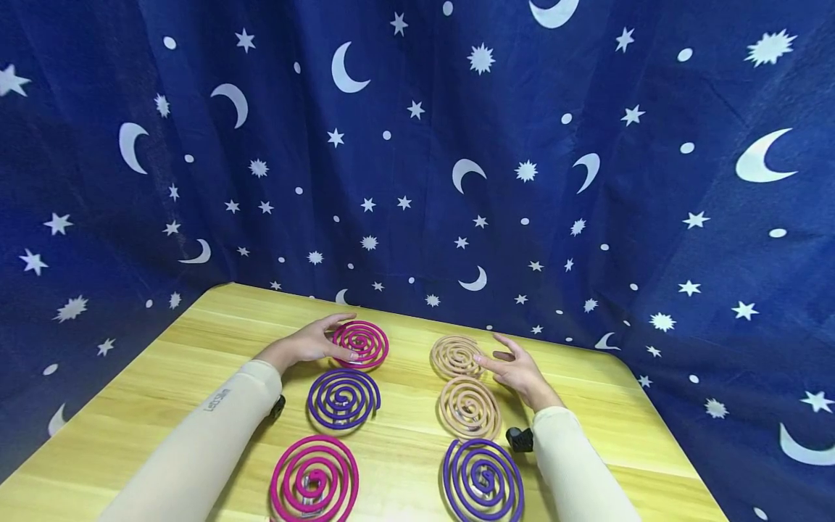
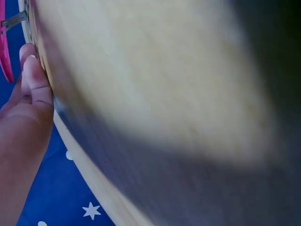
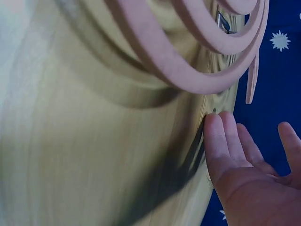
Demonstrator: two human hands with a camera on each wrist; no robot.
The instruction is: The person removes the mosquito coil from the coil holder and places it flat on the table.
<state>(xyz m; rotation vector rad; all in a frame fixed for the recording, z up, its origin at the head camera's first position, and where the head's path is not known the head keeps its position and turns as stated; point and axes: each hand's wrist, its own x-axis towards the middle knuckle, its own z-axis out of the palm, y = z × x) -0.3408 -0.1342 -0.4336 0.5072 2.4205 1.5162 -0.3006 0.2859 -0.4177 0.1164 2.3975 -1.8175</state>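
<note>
At the far left of the table, in the head view, my left hand (image 1: 312, 343) reaches around the left side of a pink mosquito coil (image 1: 359, 342). Its fingers are spread, with the thumb by the coil's near edge. The left wrist view shows that hand's fingertips (image 2: 36, 70) low by the tabletop, below the coil's pink edge (image 2: 5, 56). Opposite, my right hand (image 1: 518, 370) stands at the right side of a tan mosquito coil (image 1: 458, 356). In the right wrist view its straight fingers (image 3: 217, 136) lie just below the tan coil (image 3: 202, 84), with a gap between.
Nearer on the left lie a purple coil (image 1: 342, 399) and another pink coil (image 1: 315, 478). On the right are a second tan coil (image 1: 468, 407) and a purple coil (image 1: 484, 478). A blue star-and-moon curtain (image 1: 417, 167) hangs behind the wooden table (image 1: 407, 435).
</note>
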